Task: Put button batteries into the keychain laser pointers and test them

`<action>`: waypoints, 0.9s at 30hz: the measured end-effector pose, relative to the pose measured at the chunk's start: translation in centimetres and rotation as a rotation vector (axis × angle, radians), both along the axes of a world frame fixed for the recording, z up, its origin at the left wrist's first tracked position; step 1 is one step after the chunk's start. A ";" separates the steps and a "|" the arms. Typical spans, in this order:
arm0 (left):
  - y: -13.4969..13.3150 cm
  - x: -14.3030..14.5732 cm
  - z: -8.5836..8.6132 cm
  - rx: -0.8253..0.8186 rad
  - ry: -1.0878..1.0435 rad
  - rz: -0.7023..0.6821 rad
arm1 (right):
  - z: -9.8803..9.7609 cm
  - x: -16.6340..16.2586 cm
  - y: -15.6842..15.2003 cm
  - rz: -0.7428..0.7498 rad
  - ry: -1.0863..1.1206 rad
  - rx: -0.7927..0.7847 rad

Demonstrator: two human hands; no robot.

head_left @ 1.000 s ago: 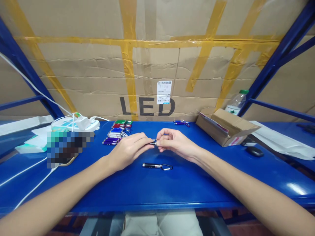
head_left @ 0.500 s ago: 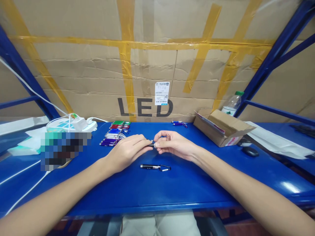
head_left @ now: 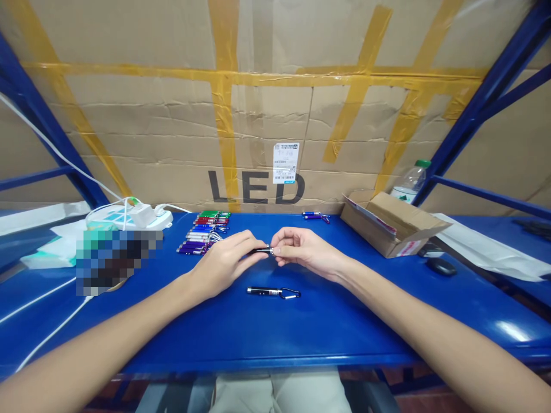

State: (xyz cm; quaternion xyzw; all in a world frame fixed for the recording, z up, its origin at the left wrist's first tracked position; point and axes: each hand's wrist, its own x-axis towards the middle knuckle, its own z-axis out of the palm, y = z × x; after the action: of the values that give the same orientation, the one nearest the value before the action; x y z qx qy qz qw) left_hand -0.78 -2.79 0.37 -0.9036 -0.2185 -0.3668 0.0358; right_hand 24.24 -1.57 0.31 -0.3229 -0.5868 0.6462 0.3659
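Between my hands is a slim black mini flashlight [head_left: 262, 250], held level over the table. My left hand [head_left: 224, 259] is closed around its left part, which the fingers mostly hide. At its silvery right end, the thumb and fingers of my right hand [head_left: 305, 252] pinch it. A second black mini flashlight [head_left: 263, 291] with a carabiner clip lies on the table in front of my hands. Left of my left hand is a column of mini flashlights [head_left: 196, 236] grouped by colour: green, red, blue, silver and purple.
On the blue table [head_left: 327, 338], two mini flashlights [head_left: 316, 216] lie near the back. An open cardboard box [head_left: 391, 226], a bottle [head_left: 411, 182] and a black mouse [head_left: 441, 266] are on the right. A white power strip [head_left: 161, 221] and cables are at left. A large carton [head_left: 172, 143] stands behind.
My left fingers have drawn back slightly, so more of the black barrel shows between the hands. The view has shifted slightly; the flashlight on the table lies as before.
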 end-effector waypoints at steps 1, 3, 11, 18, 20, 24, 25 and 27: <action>0.0 0.0 -0.1 -0.010 0.001 -0.003 | 0.0 0.0 0.0 -0.001 -0.015 0.031; 0.0 -0.1 -0.1 -0.047 -0.003 -0.011 | 0.0 0.0 -0.1 -0.007 -0.060 0.140; 0.3 0.7 0.0 -0.839 -0.210 0.067 | 0.4 0.4 -1.3 -0.104 -0.414 0.940; 0.2 1.0 -0.1 -0.932 -0.260 0.064 | 0.3 0.5 -1.7 -0.093 -0.487 1.068; 0.0 0.9 -0.1 -0.749 -0.218 0.083 | 0.4 0.3 -1.6 -0.081 -0.436 0.959; -0.1 0.5 -0.1 -0.396 -0.119 0.078 | 0.4 -0.1 -1.3 -0.093 -0.272 0.686; -0.1 0.4 -0.2 -0.332 -0.098 0.064 | 0.4 -0.2 -1.1 -0.088 -0.226 0.606; -0.1 0.1 -0.2 -0.225 -0.062 0.027 | 0.3 -0.3 -0.9 -0.064 -0.149 0.451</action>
State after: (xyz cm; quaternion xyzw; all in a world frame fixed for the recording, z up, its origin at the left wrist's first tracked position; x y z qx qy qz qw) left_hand -0.65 -2.85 0.12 -0.8870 -0.2714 -0.3672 -0.0679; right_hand 23.98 -2.47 0.66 -0.2985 -0.7311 0.4611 0.4047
